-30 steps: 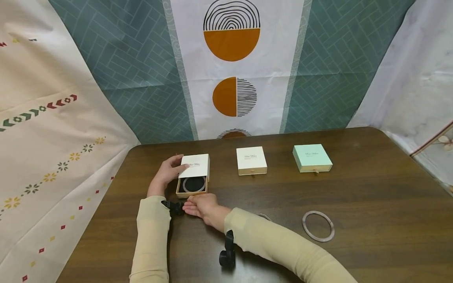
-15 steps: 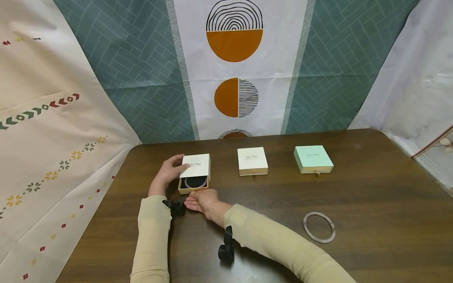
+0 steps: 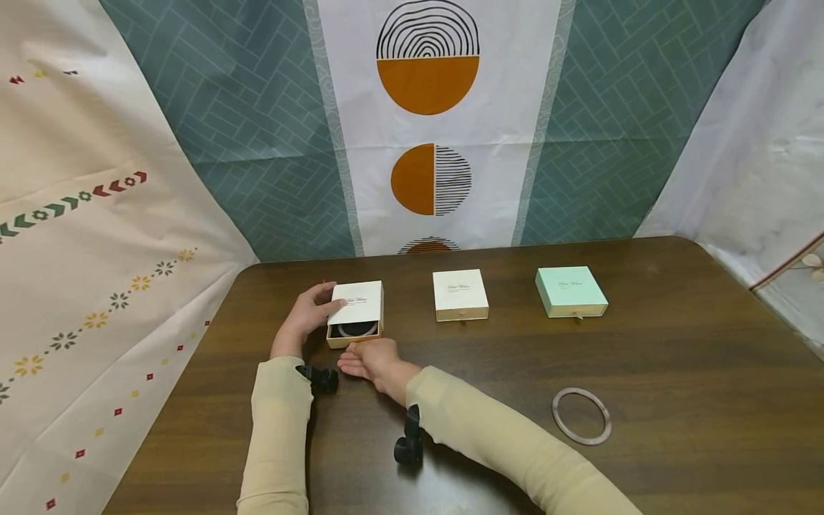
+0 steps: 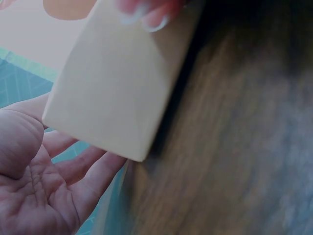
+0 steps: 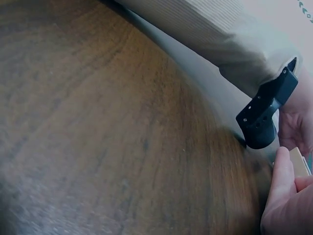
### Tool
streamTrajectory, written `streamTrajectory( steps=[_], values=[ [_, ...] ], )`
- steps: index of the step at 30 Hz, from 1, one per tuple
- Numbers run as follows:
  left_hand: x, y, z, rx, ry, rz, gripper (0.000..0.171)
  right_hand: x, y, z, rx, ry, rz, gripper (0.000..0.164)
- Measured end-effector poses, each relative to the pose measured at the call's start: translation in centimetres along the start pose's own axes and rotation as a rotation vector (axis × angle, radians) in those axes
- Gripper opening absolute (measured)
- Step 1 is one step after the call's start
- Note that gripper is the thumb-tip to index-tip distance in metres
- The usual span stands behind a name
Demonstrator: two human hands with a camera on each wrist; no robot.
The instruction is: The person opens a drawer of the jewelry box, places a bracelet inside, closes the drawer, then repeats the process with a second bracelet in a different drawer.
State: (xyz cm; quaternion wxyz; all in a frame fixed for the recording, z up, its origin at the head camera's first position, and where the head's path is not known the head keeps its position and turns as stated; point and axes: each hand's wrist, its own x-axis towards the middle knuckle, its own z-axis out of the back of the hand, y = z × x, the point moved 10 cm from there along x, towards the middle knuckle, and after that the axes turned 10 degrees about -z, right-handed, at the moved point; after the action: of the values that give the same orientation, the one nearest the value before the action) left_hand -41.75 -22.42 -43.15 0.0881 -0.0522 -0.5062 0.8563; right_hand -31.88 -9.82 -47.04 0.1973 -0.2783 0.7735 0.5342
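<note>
At the far left of the table in the head view, a white drawer-style gift box [image 3: 357,301] is partly pulled out toward me. Inside its dark-lined tray lies a bangle [image 3: 346,332], only its near part showing below the sleeve. My left hand [image 3: 305,315] grips the box from the left, thumb on the lid and fingers along the far side. My right hand [image 3: 372,360], palm turned up, presses its fingertips against the tray's front [image 4: 107,93]. Those fingertips [image 4: 156,19] show at the top of the left wrist view.
Another white box [image 3: 460,292] and a mint-green box [image 3: 570,287] stand closed along the back of the wooden table [image 3: 695,343]. A pale bangle [image 3: 581,416] lies on the right. Patterned cloth [image 3: 270,143] hangs behind the table.
My right hand has moved away from me, and the tray has slid further into the sleeve, covering more of the bangle. The left hand keeps its hold on the box.
</note>
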Motion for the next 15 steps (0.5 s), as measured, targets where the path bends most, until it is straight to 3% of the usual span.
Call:
streamTrajectory(
  steps=[15],
  values=[
    [-0.12, -0.21, 0.07, -0.016, 0.0, -0.004, 0.062, 0.93, 0.98, -0.08, -0.01, 0.008, 0.01, 0.019]
  ],
)
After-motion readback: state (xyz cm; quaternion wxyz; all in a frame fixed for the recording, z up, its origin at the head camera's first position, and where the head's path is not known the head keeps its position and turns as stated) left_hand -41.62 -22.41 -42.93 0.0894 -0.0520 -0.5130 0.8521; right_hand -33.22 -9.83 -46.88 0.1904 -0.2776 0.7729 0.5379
